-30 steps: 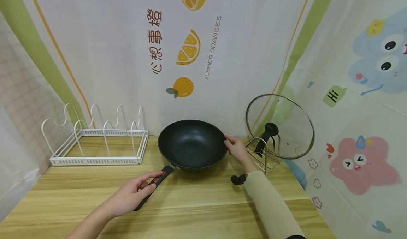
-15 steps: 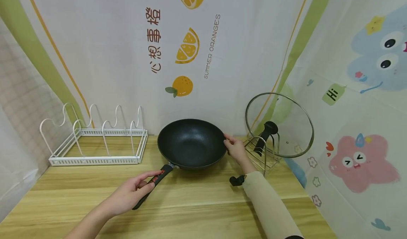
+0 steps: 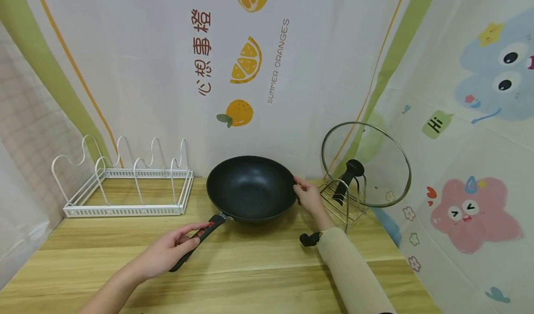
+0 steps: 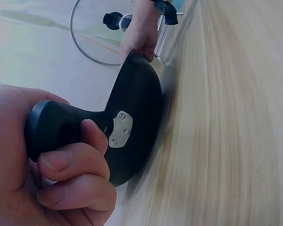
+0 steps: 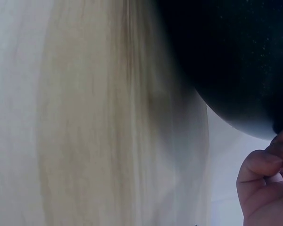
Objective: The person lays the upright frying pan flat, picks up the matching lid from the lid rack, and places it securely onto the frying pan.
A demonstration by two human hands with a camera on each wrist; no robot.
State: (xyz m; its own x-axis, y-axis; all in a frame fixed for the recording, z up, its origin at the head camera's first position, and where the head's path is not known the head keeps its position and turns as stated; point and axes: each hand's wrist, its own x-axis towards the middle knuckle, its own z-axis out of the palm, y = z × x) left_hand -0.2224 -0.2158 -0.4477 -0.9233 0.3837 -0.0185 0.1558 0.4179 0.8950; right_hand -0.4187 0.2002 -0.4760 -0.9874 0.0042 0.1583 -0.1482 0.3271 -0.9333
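A black wok is at the back middle of the wooden table, its inside facing me. My left hand grips its long black handle, which has red markings; in the left wrist view the fingers curl under the handle, near a riveted metal plate. On the far right side of the wok, my right hand pinches the edge with thumb and fingers. The right wrist view shows its curled fingers at the dark wok's edge; what they hold there is partly hidden.
A white wire rack with several upright loops stands at the left. Right of the wok, a glass lid with a black knob leans in a small metal rack, close to my right forearm. A black knobbed part juts beside the sleeve.
My left hand has slid slightly left and down along the handle, whose end has shifted a little left. The wok and my right hand look almost unchanged; the view has shifted slightly.
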